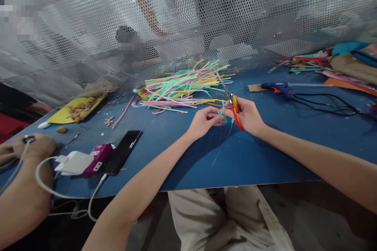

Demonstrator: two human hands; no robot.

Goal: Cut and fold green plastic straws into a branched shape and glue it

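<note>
Above the blue table (188, 164), the closed fingers of my left hand (202, 122) pinch a small teal pipe cleaner shape (223, 114). My right hand (249, 117) meets it from the other side, its fingertips close to the same piece. Held in that right hand is a pair of scissors (237, 119) with orange and yellow handles, the metal blades pointing up and away. A thin wire or strand (221, 149) hangs below the teal piece. Just beyond my hands lies a pile of coloured pipe cleaners (179, 86).
A perforated metal screen (182, 19) closes off the back. A blue glue gun (277, 87) with a black cord sits right. On the left are a phone (125, 151), a white charger (75, 162) on a purple power strip (98, 157), a yellow tray (59, 115) and another person's hand (35, 145).
</note>
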